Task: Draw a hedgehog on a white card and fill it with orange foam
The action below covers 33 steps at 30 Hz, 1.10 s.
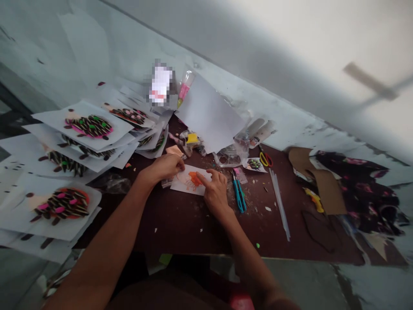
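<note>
A small white card (190, 186) with an orange shape (195, 178) and thin orange lines lies on the dark table. My left hand (166, 167) is at the card's upper left corner, its fingers bent together; what they hold, if anything, is too small to name. A peach-coloured piece (174, 150) lies just beyond that hand. On the card's right side rests my right hand (216, 187), its index finger stretched onto the orange shape and the other fingers apart from it.
Paper sheets with hedgehog figures (90, 125) are piled at the left. Teal-handled scissors (238, 193), yellow-and-red scissors (266, 159) and clear sticks (280, 204) lie right of my hands. A yellow glue gun (313, 199), brown cardboard (329, 189) and dark cloth (368, 193) are farther right.
</note>
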Tool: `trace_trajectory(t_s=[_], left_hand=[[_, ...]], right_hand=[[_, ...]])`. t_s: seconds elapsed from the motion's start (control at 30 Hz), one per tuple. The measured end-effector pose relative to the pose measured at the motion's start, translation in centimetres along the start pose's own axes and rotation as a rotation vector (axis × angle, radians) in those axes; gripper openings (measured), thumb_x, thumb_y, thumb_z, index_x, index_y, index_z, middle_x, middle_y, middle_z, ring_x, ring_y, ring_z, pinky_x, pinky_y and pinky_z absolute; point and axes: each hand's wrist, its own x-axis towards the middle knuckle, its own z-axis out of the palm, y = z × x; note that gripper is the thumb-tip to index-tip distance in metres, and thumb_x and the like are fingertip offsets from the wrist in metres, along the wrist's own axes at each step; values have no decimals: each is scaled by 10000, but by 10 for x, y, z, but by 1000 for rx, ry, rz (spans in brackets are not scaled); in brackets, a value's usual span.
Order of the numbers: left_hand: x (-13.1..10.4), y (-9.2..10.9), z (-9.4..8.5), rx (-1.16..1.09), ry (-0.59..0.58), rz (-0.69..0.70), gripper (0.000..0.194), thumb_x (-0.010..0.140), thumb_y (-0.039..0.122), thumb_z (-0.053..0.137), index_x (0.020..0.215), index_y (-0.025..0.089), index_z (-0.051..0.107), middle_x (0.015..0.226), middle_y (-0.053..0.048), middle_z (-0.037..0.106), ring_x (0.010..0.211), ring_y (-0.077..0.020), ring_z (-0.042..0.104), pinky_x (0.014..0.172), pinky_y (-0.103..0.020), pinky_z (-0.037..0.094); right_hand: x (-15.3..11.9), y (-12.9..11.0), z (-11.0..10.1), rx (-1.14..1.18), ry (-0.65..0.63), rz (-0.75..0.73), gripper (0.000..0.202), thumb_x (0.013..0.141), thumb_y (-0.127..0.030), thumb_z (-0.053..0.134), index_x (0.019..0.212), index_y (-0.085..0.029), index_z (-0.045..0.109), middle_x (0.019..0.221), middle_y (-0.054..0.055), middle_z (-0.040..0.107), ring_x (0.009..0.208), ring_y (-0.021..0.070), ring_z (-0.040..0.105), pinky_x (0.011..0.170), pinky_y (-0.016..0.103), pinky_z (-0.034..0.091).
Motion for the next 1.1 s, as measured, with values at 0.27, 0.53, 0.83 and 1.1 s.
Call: trace_trajectory(t_s=[0.27,0.53,0.83,1.1], left_hand=[[8,-11,9,-172,184,169,222,780,208,608,904,197,792,919,-68,779,869,-219,682,754,-279,494],[5,20,8,-723,566,284,345,918,441,548,967,159,742,820,-45,713,733,-169,640,647,-262,500],[6,13,12,-934,254,242,390,767,397,755,1072,157,719,766,-17,697,634,-127,627,608,-245,521],[1,14,11,-1007,250,220,246,712,341,799,874,159,759,715,-28,716,554,-104,596,504,-218,518]], right_hand=[[18,-2,0,174,129,72,494,884,-43,515,1254,-306,712,1298,117,584,1087,264,513,945,418,397],[40,-30,-9,994,-29,58,354,946,-451,558,780,-189,728,695,17,657,641,147,559,627,271,412],[42,-19,-5,1400,123,256,322,828,-468,689,660,-194,670,637,-7,607,588,115,479,589,248,379],[40,-12,-2,1595,29,296,334,802,-526,669,752,-199,716,649,-3,598,586,115,486,569,243,399]])
